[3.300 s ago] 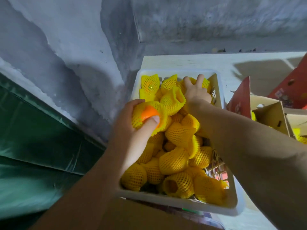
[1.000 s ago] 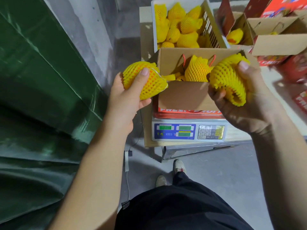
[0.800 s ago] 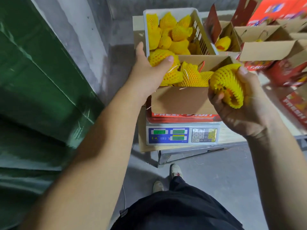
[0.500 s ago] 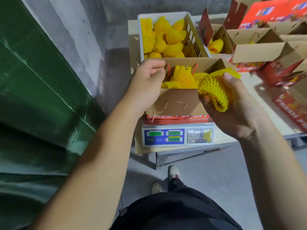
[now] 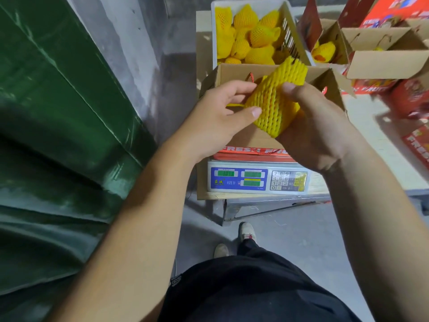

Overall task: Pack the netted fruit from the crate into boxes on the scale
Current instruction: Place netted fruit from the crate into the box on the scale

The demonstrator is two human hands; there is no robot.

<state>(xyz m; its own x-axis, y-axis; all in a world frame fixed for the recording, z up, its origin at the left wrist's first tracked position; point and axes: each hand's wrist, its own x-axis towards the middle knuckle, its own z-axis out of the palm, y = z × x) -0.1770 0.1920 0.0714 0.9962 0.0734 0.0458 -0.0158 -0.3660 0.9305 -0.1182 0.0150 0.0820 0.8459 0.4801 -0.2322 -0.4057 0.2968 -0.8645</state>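
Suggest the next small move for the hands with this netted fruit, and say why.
Probably lower the netted fruit into the open box on the scale and let go. Both the left hand and right hand hold it just over the box opening, so only a short drop is left. More netted fruit waits in the crate behind.

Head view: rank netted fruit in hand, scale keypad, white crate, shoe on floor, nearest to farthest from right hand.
1. Netted fruit: held in the right hand.
2. Scale keypad: just below the hand.
3. White crate: behind the box, up the table.
4. Shoe: down on the floor.
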